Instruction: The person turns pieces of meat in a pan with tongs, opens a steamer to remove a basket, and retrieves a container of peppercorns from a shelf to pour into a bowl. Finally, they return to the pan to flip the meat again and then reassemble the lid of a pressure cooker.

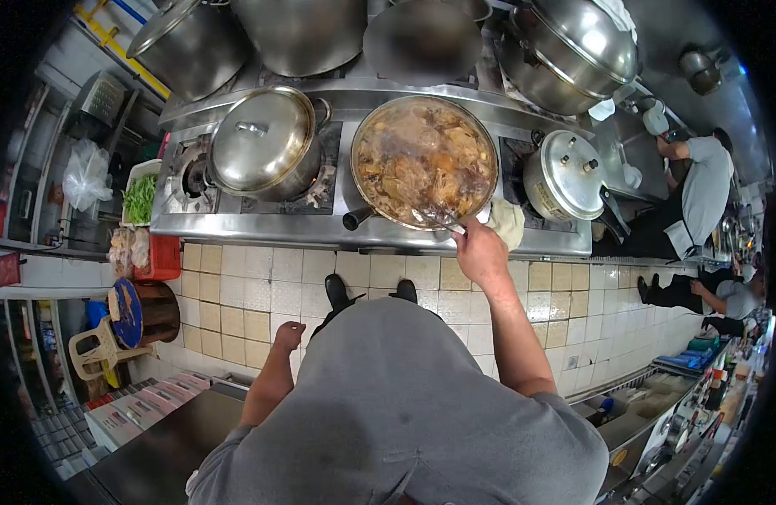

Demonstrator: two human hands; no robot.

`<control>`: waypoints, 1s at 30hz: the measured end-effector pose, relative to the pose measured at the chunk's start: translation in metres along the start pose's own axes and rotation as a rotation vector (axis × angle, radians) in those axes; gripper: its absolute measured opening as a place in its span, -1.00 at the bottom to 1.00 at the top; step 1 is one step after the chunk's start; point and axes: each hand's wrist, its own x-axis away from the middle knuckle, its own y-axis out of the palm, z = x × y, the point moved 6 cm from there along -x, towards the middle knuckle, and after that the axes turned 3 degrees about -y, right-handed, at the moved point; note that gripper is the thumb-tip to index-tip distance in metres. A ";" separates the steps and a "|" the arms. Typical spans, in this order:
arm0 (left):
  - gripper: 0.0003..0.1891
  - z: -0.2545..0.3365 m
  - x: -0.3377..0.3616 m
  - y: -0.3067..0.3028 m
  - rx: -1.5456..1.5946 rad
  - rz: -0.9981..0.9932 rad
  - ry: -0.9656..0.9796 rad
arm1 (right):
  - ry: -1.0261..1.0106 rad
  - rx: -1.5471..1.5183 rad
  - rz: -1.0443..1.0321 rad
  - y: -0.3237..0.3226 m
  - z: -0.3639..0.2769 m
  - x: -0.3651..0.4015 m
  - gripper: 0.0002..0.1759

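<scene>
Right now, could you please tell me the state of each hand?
Left hand: curled shut, holding nothing.
Right hand: closed on a metal utensil dipped in the pan.

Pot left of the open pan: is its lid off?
No, a shiny lid sits closed on the pot; the right hand holds a utensil in the open pan beside it.
</scene>
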 end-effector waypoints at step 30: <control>-0.58 -0.008 -0.010 -0.005 -0.025 0.035 0.005 | 0.656 -1.365 -0.124 0.119 0.009 -0.034 -0.66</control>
